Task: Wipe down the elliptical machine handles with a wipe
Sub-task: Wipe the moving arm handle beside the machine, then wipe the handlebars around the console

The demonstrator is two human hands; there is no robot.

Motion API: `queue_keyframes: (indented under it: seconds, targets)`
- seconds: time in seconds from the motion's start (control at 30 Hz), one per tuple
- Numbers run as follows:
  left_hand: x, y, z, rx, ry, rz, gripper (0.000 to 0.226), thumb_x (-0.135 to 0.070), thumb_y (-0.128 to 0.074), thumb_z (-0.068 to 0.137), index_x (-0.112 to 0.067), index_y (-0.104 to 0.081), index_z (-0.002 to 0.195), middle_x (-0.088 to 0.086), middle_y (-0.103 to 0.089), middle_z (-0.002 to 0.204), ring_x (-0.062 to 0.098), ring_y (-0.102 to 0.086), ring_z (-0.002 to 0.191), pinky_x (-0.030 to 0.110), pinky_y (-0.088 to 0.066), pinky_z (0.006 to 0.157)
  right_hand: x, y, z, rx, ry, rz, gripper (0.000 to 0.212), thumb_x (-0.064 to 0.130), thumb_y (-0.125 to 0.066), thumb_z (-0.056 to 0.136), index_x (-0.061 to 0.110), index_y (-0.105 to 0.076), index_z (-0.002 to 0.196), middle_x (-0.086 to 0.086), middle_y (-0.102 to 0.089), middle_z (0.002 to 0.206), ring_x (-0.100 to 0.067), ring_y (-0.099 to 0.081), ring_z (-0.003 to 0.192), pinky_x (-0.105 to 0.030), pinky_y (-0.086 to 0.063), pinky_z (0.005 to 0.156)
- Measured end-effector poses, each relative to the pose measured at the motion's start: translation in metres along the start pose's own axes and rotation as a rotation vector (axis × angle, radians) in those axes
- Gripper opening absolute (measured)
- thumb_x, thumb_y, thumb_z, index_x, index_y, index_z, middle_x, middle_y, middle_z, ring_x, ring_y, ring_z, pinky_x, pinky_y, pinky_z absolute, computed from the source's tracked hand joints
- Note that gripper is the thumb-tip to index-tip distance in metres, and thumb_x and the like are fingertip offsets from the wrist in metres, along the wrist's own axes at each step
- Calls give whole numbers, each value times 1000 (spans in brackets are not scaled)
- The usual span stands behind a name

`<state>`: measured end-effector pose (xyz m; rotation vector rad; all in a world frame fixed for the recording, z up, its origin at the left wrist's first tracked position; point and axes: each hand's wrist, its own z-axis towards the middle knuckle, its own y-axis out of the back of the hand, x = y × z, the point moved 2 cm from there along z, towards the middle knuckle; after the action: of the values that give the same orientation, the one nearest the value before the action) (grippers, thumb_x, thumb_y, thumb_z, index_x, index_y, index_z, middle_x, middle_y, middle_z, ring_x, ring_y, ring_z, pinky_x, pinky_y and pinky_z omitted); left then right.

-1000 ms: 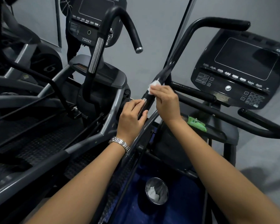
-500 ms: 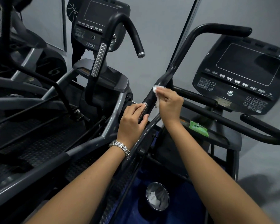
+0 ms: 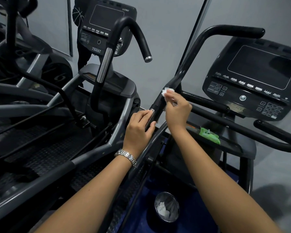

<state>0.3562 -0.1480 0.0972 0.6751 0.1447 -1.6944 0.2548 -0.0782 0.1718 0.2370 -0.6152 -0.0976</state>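
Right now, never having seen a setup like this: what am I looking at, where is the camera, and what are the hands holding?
One picture, from a camera worn on the person's head, looking down at their arms. No robot, only bare hands. The machine is a gym elliptical; its black handle slants up between the hands. The left hand grips the handle low down, by a silver band. The right hand pinches a white wipe against it just above. At right is the screen panel; below it a green pack lies on the machine. On the floor stands a small bin holding crumpled white tissue.
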Motion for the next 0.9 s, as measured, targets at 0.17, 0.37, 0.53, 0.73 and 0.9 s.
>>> queue_keyframes:
  seconds: [0.17,0.37,0.53,0.73,0.9]
  targets:
    - [0,-1,0,-4,-7,-4,37,-10,-71,80,-4,-65,116,5,-64,107,19,-58,96,21,-44,93,-1,5,-17,111,195,-85,17,5,-70,83,15,-75,95,9,-72,98,-13,-63,90,-25,-54,75]
    - [0,-1,1,3,-9,-10,38,-10,-70,81,-5,-64,118,4,-63,107,17,-58,96,21,-45,92,-10,1,32,63,132,-140,24,-3,-63,84,14,-75,95,3,-74,96,-18,-64,89,-29,-53,81]
    - [0,0,1,3,-3,-4,38,-11,-70,81,-4,-64,118,5,-64,107,17,-57,96,22,-45,92,-2,6,0,243,439,-225,26,16,-51,85,8,-76,89,1,-74,92,-23,-57,84,-25,-49,72]
    - [-1,1,0,-2,-2,-4,38,-10,-71,80,-5,-64,117,5,-64,107,18,-58,97,21,-45,93,-1,2,29,160,311,-285,21,-5,-64,79,9,-75,89,-1,-73,88,-24,-59,82,-33,-53,71]
    - [-1,2,1,11,22,-14,37,-10,-72,80,-5,-65,116,5,-64,106,15,-57,96,16,-40,94,6,10,-1,264,331,-235,18,-5,-68,78,9,-76,86,0,-75,88,-17,-61,81,-25,-52,70]
